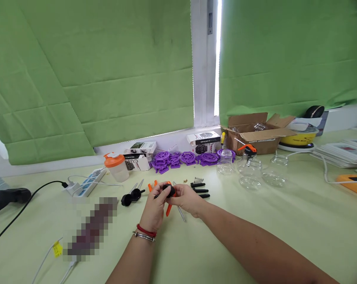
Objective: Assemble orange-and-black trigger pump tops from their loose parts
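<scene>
Head view. Left hand: fingers closed on a black-and-orange piece, held above the worktop. Right hand: fingertips pinching the same piece from the right, though the exact contact seems partly hidden. Metal rod: lying beneath and near the hands. Black handles and spring: just right. Black cups: left. Purple parts: far side. For good handling: left grip steady, right fingertips light, parts squared before any pressure, work kept low.
</scene>
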### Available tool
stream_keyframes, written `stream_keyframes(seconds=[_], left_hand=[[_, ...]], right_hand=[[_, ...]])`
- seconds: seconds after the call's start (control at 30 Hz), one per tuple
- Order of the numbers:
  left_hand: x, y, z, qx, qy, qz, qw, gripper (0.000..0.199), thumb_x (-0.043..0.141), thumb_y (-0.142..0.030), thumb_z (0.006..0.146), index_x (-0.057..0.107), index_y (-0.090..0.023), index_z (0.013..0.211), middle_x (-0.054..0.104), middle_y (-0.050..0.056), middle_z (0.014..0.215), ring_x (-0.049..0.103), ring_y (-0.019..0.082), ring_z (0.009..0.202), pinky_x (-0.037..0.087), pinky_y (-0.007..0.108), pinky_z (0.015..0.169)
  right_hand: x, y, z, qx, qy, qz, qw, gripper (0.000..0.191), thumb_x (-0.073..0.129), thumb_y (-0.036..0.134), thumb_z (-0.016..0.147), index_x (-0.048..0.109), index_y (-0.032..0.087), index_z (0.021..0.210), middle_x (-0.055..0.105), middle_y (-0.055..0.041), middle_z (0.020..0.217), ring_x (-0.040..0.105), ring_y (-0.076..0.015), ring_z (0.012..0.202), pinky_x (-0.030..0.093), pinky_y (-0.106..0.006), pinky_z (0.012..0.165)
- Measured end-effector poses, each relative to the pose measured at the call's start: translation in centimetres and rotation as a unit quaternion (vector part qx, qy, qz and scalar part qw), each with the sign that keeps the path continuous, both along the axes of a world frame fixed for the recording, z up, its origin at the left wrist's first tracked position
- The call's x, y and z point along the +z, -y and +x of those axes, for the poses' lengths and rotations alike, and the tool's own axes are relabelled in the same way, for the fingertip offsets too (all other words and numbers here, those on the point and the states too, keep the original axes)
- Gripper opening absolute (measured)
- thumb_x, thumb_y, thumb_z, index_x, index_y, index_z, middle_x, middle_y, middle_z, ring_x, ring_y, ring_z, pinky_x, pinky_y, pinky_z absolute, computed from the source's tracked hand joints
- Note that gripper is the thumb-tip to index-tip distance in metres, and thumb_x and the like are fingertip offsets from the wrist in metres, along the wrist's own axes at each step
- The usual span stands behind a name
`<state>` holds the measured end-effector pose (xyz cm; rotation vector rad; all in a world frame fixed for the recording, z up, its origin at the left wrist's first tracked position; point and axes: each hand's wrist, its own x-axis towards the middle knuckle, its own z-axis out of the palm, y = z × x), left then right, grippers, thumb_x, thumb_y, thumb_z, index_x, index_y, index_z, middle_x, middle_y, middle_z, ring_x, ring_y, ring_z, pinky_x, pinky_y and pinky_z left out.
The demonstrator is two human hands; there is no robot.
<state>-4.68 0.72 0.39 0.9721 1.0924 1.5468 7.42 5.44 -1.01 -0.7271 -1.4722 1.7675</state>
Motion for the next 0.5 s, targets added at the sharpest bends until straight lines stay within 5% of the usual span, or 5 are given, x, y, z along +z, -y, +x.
stream_keyframes(seconds=[0.2,0.37,0.5], left_hand=[[1.1,0.4,-1.3,-0.023,-0.151,-0.023,0.988,0.028,0.065,-0.033,0.071,0.066,-0.014,0.092,0.066,0.006,0.088,0.056,0.014,0.076,0.041,0.025,0.064],[1.7,0.6,-0.9,-0.063,-0.142,-0.052,0.986,0.03,0.072,-0.03,0.063,0.063,-0.013,0.086,0.064,0.001,0.072,0.054,0.011,0.061,0.042,0.025,0.059],[1.9,0.0,-1.9,0.042,-0.069,-0.052,0.995,0.036,0.073,-0.029,0.058,0.06,-0.013,0.087,0.064,0.001,0.069,0.056,0.011,0.057,0.043,0.025,0.056]], right_hand=[[0.5,-1.0,1.7,0.045,0.101,0.045,0.993,0.03,0.077,0.029,0.054,0.057,0.014,0.07,0.049,0.0067,0.056,0.04,-0.0065,0.052,0.028,-0.021,0.051],[1.3,-1.2,2.6,0.077,0.135,0.049,0.987,0.032,0.08,0.034,0.05,0.056,0.016,0.063,0.048,0.0059,0.053,0.042,-0.0086,0.054,0.03,-0.022,0.052],[1.3,-1.9,2.9,0.034,0.149,0.043,0.987,0.034,0.077,0.039,0.054,0.052,0.017,0.059,0.04,0.0077,0.049,0.032,-0.0065,0.049,0.025,-0.022,0.05]])
